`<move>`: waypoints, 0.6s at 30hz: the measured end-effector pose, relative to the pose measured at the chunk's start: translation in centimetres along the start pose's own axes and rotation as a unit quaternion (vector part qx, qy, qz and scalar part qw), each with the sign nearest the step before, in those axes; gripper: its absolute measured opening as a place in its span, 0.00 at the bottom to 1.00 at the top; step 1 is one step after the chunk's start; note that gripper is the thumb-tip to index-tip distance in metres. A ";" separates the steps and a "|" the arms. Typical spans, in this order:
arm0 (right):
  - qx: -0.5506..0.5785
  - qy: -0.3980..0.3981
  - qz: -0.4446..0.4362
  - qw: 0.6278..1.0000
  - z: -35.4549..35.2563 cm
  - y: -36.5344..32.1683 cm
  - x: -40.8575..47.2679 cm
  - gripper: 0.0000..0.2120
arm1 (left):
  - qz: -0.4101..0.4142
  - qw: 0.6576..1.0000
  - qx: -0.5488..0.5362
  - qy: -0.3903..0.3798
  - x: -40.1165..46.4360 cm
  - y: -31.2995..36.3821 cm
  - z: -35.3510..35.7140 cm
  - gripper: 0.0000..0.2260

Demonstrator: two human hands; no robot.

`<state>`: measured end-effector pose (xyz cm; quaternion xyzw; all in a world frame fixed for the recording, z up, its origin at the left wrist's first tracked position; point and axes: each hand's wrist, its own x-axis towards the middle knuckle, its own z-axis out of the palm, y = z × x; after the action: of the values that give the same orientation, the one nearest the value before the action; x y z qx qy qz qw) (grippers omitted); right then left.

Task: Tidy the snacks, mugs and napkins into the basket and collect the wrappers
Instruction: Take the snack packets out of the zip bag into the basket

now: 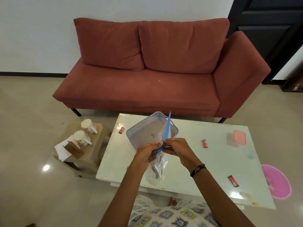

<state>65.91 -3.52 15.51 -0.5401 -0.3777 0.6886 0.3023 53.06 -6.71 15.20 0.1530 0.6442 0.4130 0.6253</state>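
Behind, a red sofa faces the white table, where a grey perforated basket sits at the far edge. Both mugs lie on a side stool beside napkins. Left hand and right hand pinch a clear blue-topped bag just before the basket. Red snacks lie scattered.

Red sofa stands against the wall. Pink-lidded container rests on the table. Pink mat lies on the floor.
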 end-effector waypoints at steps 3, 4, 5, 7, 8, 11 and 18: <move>0.008 0.018 0.015 1.000 0.1 0.1 0.2 0.06 | -0.013 0.999 -0.023 -0.039 -0.3 -0.1 -0.2 0.03; 0.010 0.021 0.017 1.000 0.2 0.1 0.2 0.08 | -0.015 0.998 -0.030 -0.048 -0.3 0.0 -0.3 0.03; 0.010 0.023 0.017 1.000 0.2 0.1 0.2 0.09 | -0.018 0.997 -0.037 -0.058 -0.3 0.1 -0.5 0.02; 0.015 0.020 0.013 1.000 0.2 0.1 0.2 0.10 | -0.024 0.996 -0.041 -0.082 -0.2 0.2 -1.0 0.02; 0.020 0.015 0.011 1.000 0.2 0.1 0.2 0.11 | -0.023 0.995 -0.036 -0.092 -0.2 0.3 -1.3 0.03; 0.023 0.011 0.014 1.000 0.3 0.2 0.3 0.13 | -0.004 0.993 -0.015 -0.114 0.0 0.4 -2.1 0.02; 0.041 0.023 0.017 0.999 0.7 0.3 0.2 0.10 | 0.105 0.978 0.149 -0.101 -0.4 1.0 -2.4 0.04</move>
<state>65.19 -3.69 15.25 -0.5493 -0.3330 0.6957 0.3215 50.61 -7.23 15.87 0.3519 0.6127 0.3584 0.6102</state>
